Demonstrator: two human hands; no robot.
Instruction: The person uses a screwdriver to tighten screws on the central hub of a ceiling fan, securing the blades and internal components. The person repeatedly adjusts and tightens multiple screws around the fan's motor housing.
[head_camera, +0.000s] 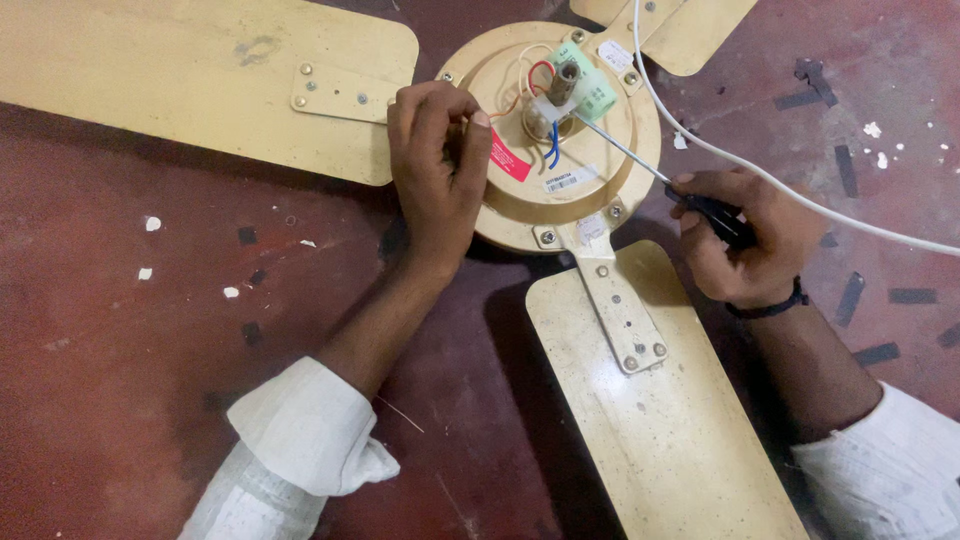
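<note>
A cream ceiling fan lies on a dark red floor, its round motor housing (600, 150) facing up. My left hand (435, 165) rests on the housing's left edge with fingers curled, pinching what seems to be a thin wire; I cannot tell exactly. My right hand (745, 240) grips the black handle of a screwdriver (640, 160). Its thin shaft runs up-left and its tip sits at the white terminal block (553, 108) beside the central shaft stub (565, 78). Red, blue and white wires (545, 140) loop around the block. A green capacitor (598, 92) sits just right of it.
Three fan blades spread from the housing: one to the upper left (180, 70), one to the lower right (665, 430), one at the top (690, 30). A white cable (800, 190) curves across the right side. Black tape scraps and white specks dot the floor (150, 380).
</note>
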